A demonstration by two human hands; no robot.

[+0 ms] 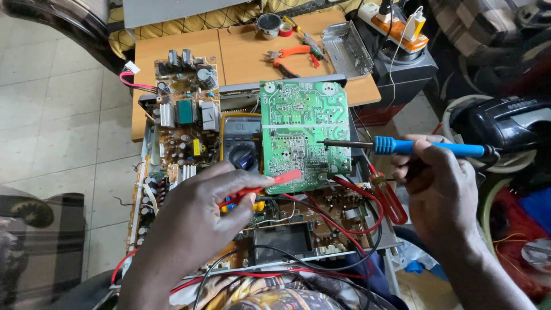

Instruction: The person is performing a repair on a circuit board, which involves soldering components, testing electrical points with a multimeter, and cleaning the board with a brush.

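The green circuit board [304, 135] stands tilted up in the middle of the opened machine, and everything else sits around it. The right hand [442, 195] is closed around a blue soldering iron [427, 147], which lies sideways, its long thin tip reaching left from the hand and touching the board near its middle. The left hand [201, 221] is just below the board's bottom corner, fingers pinched tight on a red tool [270, 185] that points up and right to the board's lower edge (this hand is the nearer one). A yellow meter [241, 143] sits just left of the board, and orange pliers [293, 57] lie on the wooden table [241, 49] behind it.
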